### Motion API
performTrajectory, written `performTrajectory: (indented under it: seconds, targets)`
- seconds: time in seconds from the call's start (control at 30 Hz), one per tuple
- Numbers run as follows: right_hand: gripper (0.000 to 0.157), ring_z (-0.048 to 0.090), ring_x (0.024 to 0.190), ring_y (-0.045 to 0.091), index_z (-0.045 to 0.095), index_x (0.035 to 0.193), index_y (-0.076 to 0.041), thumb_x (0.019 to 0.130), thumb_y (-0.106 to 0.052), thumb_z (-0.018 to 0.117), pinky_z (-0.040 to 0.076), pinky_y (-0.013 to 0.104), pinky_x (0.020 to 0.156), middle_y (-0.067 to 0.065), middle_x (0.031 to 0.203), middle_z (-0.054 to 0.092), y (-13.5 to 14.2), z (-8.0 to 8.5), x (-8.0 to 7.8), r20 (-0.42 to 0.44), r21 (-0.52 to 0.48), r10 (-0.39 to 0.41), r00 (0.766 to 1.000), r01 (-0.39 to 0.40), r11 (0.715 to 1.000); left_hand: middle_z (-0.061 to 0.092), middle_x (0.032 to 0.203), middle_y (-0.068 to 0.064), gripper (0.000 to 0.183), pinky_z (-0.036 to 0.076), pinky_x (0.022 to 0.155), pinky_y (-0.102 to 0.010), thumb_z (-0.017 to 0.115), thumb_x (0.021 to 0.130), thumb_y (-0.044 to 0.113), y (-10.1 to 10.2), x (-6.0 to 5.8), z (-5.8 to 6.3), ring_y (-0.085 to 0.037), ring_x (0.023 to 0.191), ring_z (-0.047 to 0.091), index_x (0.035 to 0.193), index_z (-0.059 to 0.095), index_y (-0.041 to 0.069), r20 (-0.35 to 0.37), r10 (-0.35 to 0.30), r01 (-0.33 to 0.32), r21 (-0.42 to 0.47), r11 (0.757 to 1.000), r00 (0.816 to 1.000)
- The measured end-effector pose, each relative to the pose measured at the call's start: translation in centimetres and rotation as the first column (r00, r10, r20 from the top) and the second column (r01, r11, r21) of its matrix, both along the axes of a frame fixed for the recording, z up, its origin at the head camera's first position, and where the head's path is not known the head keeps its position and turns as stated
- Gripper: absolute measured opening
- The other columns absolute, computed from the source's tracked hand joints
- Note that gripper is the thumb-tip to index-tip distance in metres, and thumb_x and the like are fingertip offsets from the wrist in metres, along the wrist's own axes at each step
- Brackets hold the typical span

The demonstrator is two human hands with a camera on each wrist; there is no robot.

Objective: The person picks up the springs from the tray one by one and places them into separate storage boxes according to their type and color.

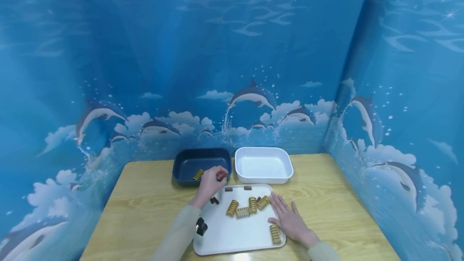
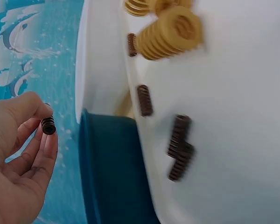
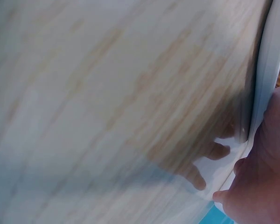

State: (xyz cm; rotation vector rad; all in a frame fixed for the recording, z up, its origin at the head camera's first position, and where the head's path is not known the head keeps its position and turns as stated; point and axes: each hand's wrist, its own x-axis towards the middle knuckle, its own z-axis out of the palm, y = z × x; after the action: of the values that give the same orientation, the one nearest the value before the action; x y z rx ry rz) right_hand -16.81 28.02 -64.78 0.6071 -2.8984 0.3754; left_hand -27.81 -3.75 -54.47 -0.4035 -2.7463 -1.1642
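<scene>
Head view, read from left to right: a navy container (image 1: 188,162) stands at the rear of the wooden table (image 1: 148,196), with one yellow spring (image 1: 198,174) lying inside. The left hand (image 1: 213,179) is positioned over the front right part of this container. Its thumb and fingers pinch a small dark spring (image 2: 48,126), whose coil end is visible in the left wrist view. A black wrist device (image 1: 201,226) sits at the left sleeve.

Next to the right and nearer the person is the white tray (image 1: 228,237). At its left side, two dark springs (image 1: 214,200) touch each other; two more lie singly along the rear edge, and another is beside the yellow group. Four yellow springs (image 1: 232,208) are grouped at mid-tray, and a fifth lies at the front right corner. The white container (image 1: 264,164) stands behind the tray, beside the navy one.

The right hand (image 1: 290,220) rests at the tray's right rim, fingers extended and gripping nothing.

Progress, as judged: early stage. One yellow spring is placed in the navy container, one dark spring is in hand, and ten springs remain on the tray.

Markings: no brand, label or writing is legible in any view.
</scene>
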Motion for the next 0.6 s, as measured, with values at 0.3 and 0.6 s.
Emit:
performTrajectory:
  seconds: [0.3,0.6]
  targets:
    - [0.073,0.032,0.146,0.041,0.031,0.157,-0.007,0.101,-0.049,0.051,0.025,0.077,0.108,0.013,0.164,0.027,0.3,0.1,0.0,-0.003,0.011,-0.001,1.000,0.001,1.000,0.071,0.092,0.000,0.013,0.058,0.075,-0.031,0.075,0.088,0.006,4.1,-2.7,1.9,-0.013,0.083,0.067,0.101,0.074,0.009,-0.006,-0.051,0.051,0.026,0.998,0.999]
    - [0.072,0.037,0.142,0.044,0.036,0.155,-0.003,0.100,-0.045,0.056,0.027,0.078,0.106,0.017,0.161,0.033,-0.3,1.1,0.4,-0.026,-0.020,0.016,1.000,-0.016,1.000,0.073,0.088,-0.002,0.008,0.059,0.074,-0.034,0.072,0.091,0.006,7.6,-4.5,1.1,-0.015,0.081,0.069,0.099,0.073,0.007,-0.008,-0.085,0.085,0.016,0.996,0.996]
